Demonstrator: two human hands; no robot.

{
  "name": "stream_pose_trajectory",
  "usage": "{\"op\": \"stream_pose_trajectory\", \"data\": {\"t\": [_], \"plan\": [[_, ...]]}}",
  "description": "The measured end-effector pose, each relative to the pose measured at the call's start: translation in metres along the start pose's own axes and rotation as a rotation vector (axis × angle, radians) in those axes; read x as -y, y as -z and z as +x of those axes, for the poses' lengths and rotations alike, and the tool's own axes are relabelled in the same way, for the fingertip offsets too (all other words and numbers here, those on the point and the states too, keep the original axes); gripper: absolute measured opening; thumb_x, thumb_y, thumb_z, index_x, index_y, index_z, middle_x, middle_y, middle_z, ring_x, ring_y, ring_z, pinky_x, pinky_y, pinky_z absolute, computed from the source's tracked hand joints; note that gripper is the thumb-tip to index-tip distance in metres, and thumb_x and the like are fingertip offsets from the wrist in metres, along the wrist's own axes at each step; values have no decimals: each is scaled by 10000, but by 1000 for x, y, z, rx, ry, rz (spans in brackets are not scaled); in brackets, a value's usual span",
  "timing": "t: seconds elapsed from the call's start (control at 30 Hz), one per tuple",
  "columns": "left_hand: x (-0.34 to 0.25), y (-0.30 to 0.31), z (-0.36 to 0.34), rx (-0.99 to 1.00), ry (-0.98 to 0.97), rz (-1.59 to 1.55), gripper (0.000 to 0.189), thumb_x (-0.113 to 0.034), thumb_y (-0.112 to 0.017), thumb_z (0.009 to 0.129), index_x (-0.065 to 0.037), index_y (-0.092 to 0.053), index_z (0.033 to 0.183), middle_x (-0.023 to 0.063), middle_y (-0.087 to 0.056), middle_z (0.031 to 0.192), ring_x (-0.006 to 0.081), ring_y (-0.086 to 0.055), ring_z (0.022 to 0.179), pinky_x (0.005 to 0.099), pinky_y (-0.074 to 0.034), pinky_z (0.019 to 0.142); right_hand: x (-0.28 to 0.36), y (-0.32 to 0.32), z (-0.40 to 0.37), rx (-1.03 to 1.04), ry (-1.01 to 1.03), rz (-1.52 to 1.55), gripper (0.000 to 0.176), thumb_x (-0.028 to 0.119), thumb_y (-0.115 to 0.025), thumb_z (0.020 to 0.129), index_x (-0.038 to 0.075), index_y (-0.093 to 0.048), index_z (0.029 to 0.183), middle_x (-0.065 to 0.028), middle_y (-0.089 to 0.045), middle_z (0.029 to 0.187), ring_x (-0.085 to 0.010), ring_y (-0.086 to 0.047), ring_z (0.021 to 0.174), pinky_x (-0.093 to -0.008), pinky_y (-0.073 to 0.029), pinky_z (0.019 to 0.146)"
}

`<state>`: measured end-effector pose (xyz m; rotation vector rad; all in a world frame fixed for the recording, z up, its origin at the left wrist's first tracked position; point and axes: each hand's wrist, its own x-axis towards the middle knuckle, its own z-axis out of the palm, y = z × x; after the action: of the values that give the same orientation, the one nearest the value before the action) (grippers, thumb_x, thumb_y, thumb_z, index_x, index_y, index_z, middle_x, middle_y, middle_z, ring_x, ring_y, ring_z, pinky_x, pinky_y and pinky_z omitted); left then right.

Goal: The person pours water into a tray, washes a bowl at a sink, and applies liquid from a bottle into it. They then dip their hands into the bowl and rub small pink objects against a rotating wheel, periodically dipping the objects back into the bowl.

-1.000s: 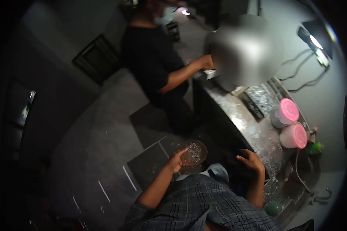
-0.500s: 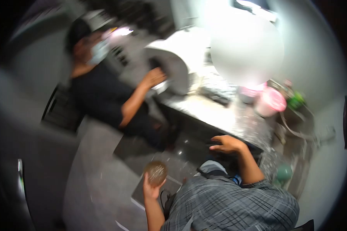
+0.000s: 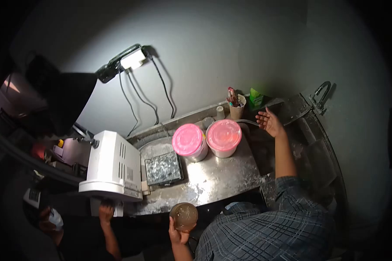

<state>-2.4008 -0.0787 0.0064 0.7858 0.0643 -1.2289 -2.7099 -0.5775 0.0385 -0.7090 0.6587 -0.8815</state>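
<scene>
My left hand (image 3: 177,235) is wrapped round the side of a brownish, round bowl (image 3: 184,215), held low in front of the counter's edge. Thumb and fingers press against its wall. My right hand (image 3: 270,122) is stretched out over the sink side with its fingers apart and nothing in them. Closest to it are a green pouch (image 3: 255,98) against the wall and a beige woven cup (image 3: 237,111) full of brushes or pens. Two white tubs with pink lids, a left one (image 3: 188,140) and a right one (image 3: 224,135), stand on the metal counter (image 3: 231,178).
A tap (image 3: 321,98) rises at the right over the dark sink. Left of the tubs lie a speckled black box (image 3: 163,168) and a white vented machine (image 3: 115,163). Cables hang from a power strip (image 3: 126,61). A co-worker's hand (image 3: 106,212) is beside the machine.
My view has swung right and up towards the wall and sink. My right hand has stretched forward over the sink side. The bowl stays in my left hand.
</scene>
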Motion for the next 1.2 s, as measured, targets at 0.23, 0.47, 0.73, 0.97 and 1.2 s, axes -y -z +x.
{"op": "stream_pose_trajectory", "data": {"t": [0.23, 0.47, 0.73, 0.97, 1.2], "plan": [[6, -90, 87, 96, 88, -19, 588, -484, -404, 938, -64, -365, 1349, 246, -464, 1283, 491, -539, 1055, 486, -585, 731, 35, 51, 130, -429, -453, 781, 1288, 671, -678, 655, -46, 81, 1410, -357, -233, 1394, -483, -494, 1129, -465, -549, 809], [23, -113, 118, -29, 58, -7, 580, -479, -425, 933, -77, -370, 1348, 221, -463, 1299, 449, -532, 1098, 504, -572, 755, 29, 87, 202, -490, -517, 811, 1189, 662, -600, 726, -6, 95, 1422, -375, -165, 1406, -474, -549, 1043, -502, -555, 766], [21, -123, 116, -72, 104, 81, 562, -444, -434, 938, -56, -376, 1340, 205, -480, 1286, 380, -567, 1080, 502, -558, 778, 13, 84, 107, 153, -48, 195, 657, 223, -565, 714, -69, -403, 1279, -277, -544, 1152, -397, -588, 1009, -499, -503, 856], [29, -165, 117, -71, 175, 155, 523, -411, -473, 927, -69, -414, 1318, 197, -500, 1261, 352, -571, 1079, 500, -557, 769, 109, -94, -29, 407, 698, 38, 682, 184, -552, 772, -36, -307, 1369, -236, -439, 1310, -354, -443, 1217, -464, -378, 1013], [41, -180, 127, 65, 221, 211, 537, -463, -490, 909, -188, -386, 1358, 108, -506, 1270, 287, -578, 1068, 443, -561, 761, -6, -178, -103, 439, 1261, -1078, 500, 132, -676, 777, -10, -497, 1222, -144, -530, 1179, -224, -507, 1099, -341, -399, 963]]}}
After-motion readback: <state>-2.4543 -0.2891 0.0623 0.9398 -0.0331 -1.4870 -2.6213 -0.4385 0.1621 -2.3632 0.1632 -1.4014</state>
